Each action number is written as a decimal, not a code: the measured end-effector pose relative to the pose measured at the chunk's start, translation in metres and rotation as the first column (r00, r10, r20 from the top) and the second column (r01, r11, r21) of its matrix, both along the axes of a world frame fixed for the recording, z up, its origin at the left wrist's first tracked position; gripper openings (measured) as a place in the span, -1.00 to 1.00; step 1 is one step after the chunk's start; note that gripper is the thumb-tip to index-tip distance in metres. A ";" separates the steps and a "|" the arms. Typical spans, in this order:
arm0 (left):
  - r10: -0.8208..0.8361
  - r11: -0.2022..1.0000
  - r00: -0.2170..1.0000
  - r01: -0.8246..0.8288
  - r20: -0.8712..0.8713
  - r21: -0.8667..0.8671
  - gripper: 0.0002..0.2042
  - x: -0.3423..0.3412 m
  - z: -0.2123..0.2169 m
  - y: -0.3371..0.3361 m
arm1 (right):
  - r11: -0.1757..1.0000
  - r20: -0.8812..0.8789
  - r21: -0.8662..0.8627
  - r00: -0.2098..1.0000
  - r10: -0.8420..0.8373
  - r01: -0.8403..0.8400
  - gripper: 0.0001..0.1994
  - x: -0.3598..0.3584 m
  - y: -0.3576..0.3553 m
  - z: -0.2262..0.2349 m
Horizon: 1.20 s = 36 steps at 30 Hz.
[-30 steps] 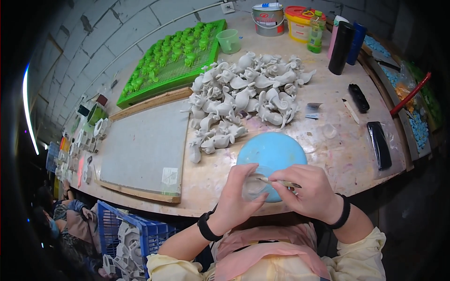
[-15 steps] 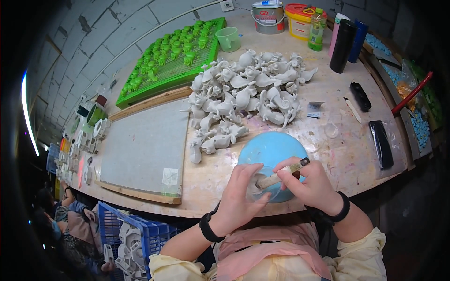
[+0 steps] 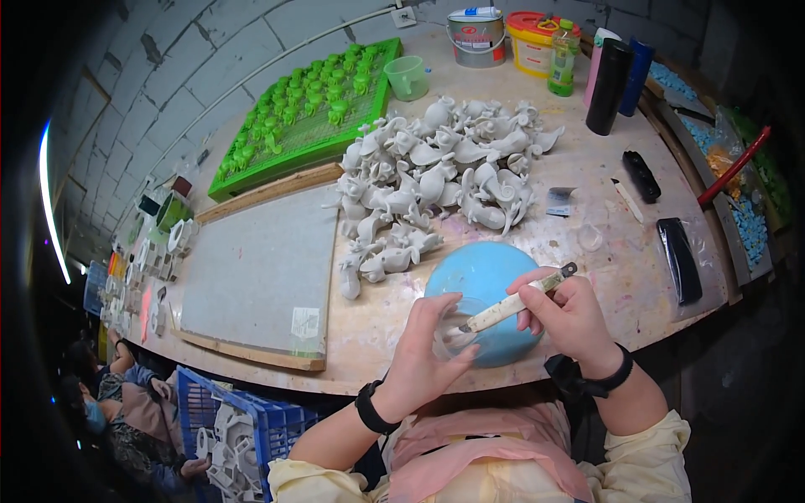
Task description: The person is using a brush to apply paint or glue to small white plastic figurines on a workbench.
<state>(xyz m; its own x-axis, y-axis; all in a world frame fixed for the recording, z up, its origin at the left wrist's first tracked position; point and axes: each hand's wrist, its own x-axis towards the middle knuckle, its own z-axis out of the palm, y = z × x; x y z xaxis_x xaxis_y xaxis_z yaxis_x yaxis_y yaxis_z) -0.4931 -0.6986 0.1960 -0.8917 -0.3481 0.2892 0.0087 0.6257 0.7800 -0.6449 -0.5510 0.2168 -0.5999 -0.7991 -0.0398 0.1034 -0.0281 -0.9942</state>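
Pinched between the thumb and fingers of my right hand [image 3: 570,318] is a slim off-white utility knife [image 3: 511,310] with a dark end. Its other tip reaches into a small clear plastic cup [image 3: 447,342], which my left hand [image 3: 426,348] grips around the side. What lies inside the cup is hard to make out. Both hands are above a light blue rounded bowl [image 3: 482,267] at the table's near edge; I cannot tell which way up it is. Just beyond it lies a heap of grey-white animal figurines [image 3: 436,168].
To the left rest a wood-framed grey board [image 3: 256,260] and a green rack [image 3: 293,109] of green figures. A paint can [image 3: 476,42], bottles and a black tumbler [image 3: 610,88] stand at the back. Below left, a person sits by a blue crate [image 3: 277,419] of white parts.
My right hand has shifted slightly right, and more of the utility knife shows, now lying at a shallower slant. My left hand still holds the cup in about the same place.
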 end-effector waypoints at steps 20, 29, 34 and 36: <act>0.034 0.996 0.999 -0.038 0.040 0.083 -0.36 -0.010 -0.011 -0.011 | 0.984 -0.002 -0.164 0.998 -0.065 0.064 -0.78 -0.014 -0.004 0.018; 0.063 0.995 0.994 -0.069 0.087 0.066 -0.34 -0.005 -0.015 -0.025 | 0.966 0.031 -0.207 0.988 -0.152 0.155 -0.77 -0.026 0.009 0.023; 0.112 0.990 0.991 -0.117 0.071 0.073 -0.32 0.006 -0.017 -0.035 | 0.961 0.028 -0.195 0.981 -0.192 0.194 -0.78 -0.030 0.021 0.014; 0.124 0.987 0.989 -0.131 0.082 0.090 -0.33 0.009 -0.015 -0.038 | 0.974 0.028 -0.108 0.980 -0.198 0.200 -0.79 -0.028 0.026 0.002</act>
